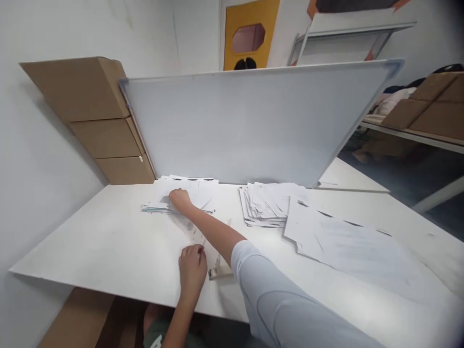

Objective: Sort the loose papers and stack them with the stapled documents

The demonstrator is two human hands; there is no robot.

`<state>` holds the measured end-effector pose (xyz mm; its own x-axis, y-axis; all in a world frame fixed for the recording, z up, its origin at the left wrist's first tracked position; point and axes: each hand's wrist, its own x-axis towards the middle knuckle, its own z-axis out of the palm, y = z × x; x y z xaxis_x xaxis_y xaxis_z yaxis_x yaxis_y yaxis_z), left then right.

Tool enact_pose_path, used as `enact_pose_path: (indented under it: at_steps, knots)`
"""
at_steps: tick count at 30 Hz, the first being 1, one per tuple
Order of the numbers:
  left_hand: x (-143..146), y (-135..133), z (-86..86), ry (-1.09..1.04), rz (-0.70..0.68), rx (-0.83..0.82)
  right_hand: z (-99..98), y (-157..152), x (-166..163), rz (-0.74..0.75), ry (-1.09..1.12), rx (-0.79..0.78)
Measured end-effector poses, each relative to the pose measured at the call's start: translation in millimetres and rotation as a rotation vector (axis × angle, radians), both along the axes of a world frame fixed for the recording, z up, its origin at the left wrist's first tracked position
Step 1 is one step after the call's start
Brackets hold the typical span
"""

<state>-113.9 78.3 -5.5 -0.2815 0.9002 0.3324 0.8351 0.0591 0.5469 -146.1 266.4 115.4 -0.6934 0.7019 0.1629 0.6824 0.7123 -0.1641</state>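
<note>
My right hand (180, 198) reaches far across the white table (108, 241) and rests with curled fingers on top of a low pile of white papers (195, 191) at the back left. Its light-sleeved arm crosses a loose sheet (197, 237) lying under the forearm. My left hand (192, 268) sits near the table's front edge, fingers curled down on the near end of that sheet, beside a small white object (219, 273) that I cannot make out.
A thicker, fanned stack of papers (266, 205) lies at the middle back, with large loose sheets (348, 241) spread to its right. A whiteboard (253, 125) leans upright behind the piles. Cardboard boxes (97, 116) are stacked at the back left, and more sit on a shelf (431, 106) at the right.
</note>
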Motion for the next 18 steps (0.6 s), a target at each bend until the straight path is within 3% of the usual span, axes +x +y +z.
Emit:
enact_pose_path:
  at_steps: [4,7,11,14,16,18]
  knots:
    - [1,-2,-1.1,-0.043,0.019,0.010,-20.6,-6,-19,0.042,0.002,-0.007]
    - [1,0,-2.6,-0.060,0.014,0.025,-41.7,-30,5,0.099,0.028,0.038]
    - [-9,6,-6.1,-0.043,-0.010,0.044,-57.7,-65,92,0.161,0.190,0.106]
    - [-12,11,-5.4,-0.027,-0.014,0.083,-44.4,-77,173,0.191,0.279,0.144]
    - [0,9,-0.8,-0.030,-0.014,0.210,-29.1,-79,221,0.154,0.338,0.162]
    - [28,-2,7.0,-0.063,-0.236,0.360,-17.1,-77,259,0.053,0.456,0.180]
